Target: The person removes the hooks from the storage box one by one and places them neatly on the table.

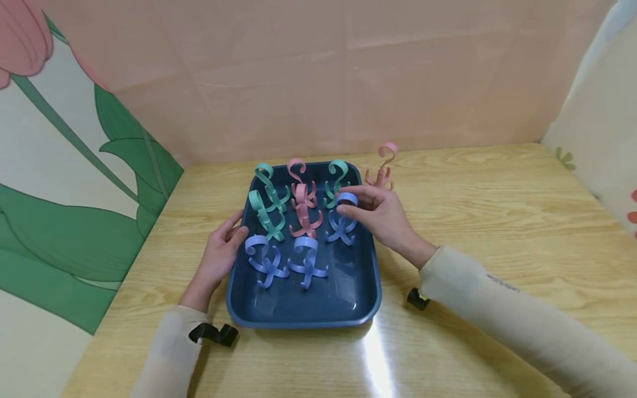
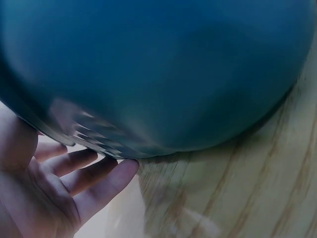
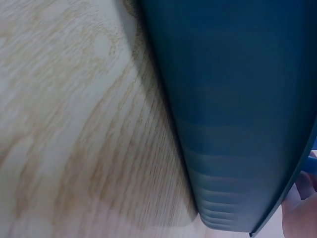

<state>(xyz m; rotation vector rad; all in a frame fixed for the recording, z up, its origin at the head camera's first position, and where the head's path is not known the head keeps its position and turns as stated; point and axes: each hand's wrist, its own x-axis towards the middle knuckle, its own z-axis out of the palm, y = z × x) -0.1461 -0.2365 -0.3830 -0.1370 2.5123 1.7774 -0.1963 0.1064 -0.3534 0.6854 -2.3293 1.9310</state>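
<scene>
A dark blue tray [image 1: 318, 309] holds several plastic four-pronged hooks with curled tops. My right hand [image 1: 385, 213] pinches the curled top of a blue hook [image 1: 341, 229] at the tray's right side, its prongs low over the tray floor. Whether they touch the floor cannot be told. My left hand [image 1: 222, 251] holds the tray's left rim, thumb at the edge and fingers [image 2: 106, 188] against the outer wall. Two more blue hooks, one at left [image 1: 269, 268] and one in the middle [image 1: 308, 268], stand in the nearest row.
Behind them in the tray stand green hooks [image 1: 271, 224] at left, pink hooks [image 1: 304, 224] in the middle and another green hook [image 1: 338, 168] at back right. Outside, past the back right corner, a pink hook [image 1: 380, 176] stands on the wooden table [image 1: 497, 221].
</scene>
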